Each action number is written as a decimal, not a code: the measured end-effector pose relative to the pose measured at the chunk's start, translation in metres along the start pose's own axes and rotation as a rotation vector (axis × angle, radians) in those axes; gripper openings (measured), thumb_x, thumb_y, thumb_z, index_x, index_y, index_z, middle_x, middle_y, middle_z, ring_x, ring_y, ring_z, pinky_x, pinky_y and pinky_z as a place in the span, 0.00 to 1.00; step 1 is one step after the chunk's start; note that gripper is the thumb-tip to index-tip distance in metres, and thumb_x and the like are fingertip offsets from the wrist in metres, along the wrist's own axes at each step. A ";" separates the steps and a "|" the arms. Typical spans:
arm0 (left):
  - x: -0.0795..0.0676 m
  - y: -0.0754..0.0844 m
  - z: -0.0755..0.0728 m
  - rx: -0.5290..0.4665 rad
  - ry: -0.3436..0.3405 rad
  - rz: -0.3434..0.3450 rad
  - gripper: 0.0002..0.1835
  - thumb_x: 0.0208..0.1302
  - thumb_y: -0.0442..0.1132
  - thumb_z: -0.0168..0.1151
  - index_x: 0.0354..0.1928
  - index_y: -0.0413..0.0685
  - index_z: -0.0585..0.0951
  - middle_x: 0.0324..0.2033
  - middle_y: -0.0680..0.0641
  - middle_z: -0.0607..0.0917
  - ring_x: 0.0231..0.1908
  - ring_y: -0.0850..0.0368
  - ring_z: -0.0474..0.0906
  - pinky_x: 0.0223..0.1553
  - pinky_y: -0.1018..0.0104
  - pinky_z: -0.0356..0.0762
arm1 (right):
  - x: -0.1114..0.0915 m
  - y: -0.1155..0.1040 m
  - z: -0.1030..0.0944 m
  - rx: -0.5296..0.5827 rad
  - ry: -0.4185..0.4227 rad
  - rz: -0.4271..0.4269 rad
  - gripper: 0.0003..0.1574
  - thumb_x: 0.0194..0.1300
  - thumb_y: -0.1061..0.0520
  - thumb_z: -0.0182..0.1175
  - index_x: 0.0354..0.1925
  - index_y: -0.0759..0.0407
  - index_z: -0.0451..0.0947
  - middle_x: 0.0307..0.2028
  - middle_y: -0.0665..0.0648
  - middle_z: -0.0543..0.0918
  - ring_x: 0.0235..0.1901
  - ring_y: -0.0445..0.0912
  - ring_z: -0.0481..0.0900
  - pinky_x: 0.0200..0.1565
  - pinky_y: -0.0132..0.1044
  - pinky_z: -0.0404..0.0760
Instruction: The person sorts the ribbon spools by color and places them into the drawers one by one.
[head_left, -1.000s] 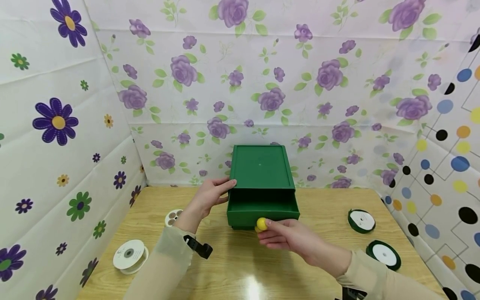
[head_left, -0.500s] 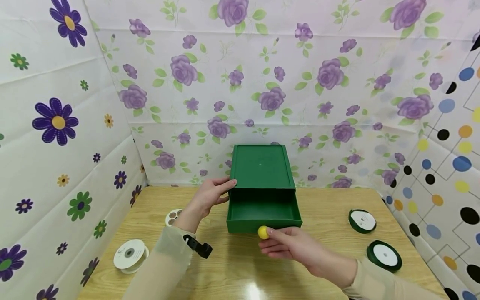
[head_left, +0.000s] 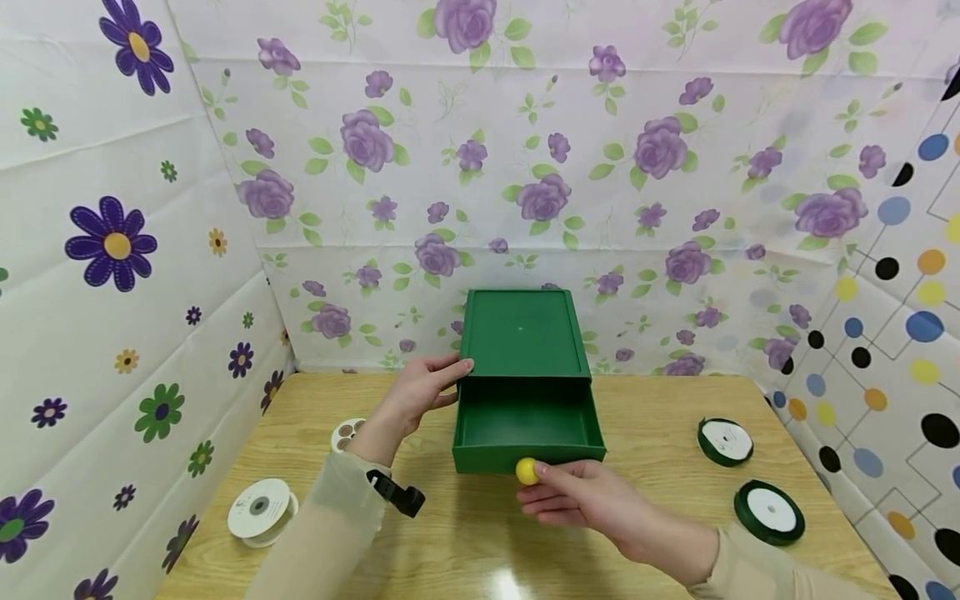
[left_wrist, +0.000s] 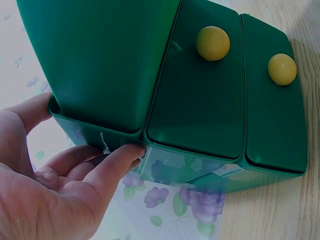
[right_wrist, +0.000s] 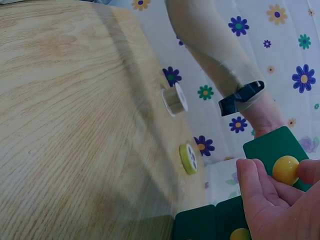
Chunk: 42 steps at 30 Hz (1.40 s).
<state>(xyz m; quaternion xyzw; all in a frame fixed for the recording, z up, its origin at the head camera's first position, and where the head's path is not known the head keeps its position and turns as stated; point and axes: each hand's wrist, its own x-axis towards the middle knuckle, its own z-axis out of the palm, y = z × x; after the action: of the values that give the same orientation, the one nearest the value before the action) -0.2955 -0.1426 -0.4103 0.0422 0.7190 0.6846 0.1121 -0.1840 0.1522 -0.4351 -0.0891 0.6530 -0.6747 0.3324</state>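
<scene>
A green drawer cabinet (head_left: pixel 521 333) stands near the back of the table, its top drawer (head_left: pixel 487 461) pulled well out with a bare floor showing inside. My left hand (head_left: pixel 420 392) grips the cabinet's left front corner, thumb over the top edge and fingers against the side. At the drawer front, my right hand (head_left: pixel 592 498) pinches the round yellow knob (head_left: pixel 527 472) between thumb and fingers. The left wrist view shows two closed lower drawers, each with a yellow knob of its own, the middle knob (left_wrist: pixel 213 43) and the bottom knob (left_wrist: pixel 282 69).
On the left of the wooden table (head_left: pixel 420 542) lie a white ribbon spool (head_left: pixel 258 510) and a smaller reel (head_left: pixel 347 433), partly behind my left wrist. Two green ribbon rolls, one farther (head_left: pixel 725 442) and one nearer (head_left: pixel 770 512), lie at right. Patterned cloth hangs on three sides.
The top drawer has slid farther out toward me, my right hand moving back with its knob. My left hand has stayed in place on the cabinet corner.
</scene>
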 end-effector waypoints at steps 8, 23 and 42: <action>0.000 -0.001 0.000 -0.004 0.003 0.005 0.36 0.78 0.47 0.66 0.78 0.34 0.69 0.79 0.36 0.65 0.77 0.38 0.64 0.68 0.43 0.76 | -0.002 0.003 0.002 0.005 0.010 -0.012 0.34 0.84 0.41 0.57 0.63 0.71 0.80 0.53 0.64 0.89 0.54 0.52 0.89 0.56 0.41 0.88; 0.001 -0.002 0.001 -0.011 -0.001 0.004 0.36 0.78 0.47 0.67 0.78 0.35 0.70 0.79 0.37 0.66 0.77 0.39 0.65 0.69 0.43 0.76 | -0.008 0.008 -0.023 -0.204 -0.097 -0.023 0.32 0.85 0.44 0.55 0.66 0.70 0.80 0.56 0.64 0.88 0.58 0.58 0.87 0.57 0.47 0.88; -0.001 -0.002 -0.001 -0.024 -0.003 0.005 0.35 0.78 0.47 0.67 0.78 0.37 0.71 0.79 0.37 0.66 0.77 0.38 0.64 0.69 0.42 0.75 | -0.054 0.037 -0.184 -0.843 0.088 -0.080 0.37 0.81 0.46 0.63 0.73 0.70 0.73 0.64 0.72 0.81 0.60 0.65 0.83 0.54 0.50 0.88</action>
<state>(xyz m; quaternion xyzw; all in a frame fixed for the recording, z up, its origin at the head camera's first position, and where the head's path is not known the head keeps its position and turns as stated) -0.2949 -0.1434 -0.4119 0.0438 0.7105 0.6934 0.1120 -0.2323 0.3371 -0.4768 -0.2136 0.8814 -0.3641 0.2120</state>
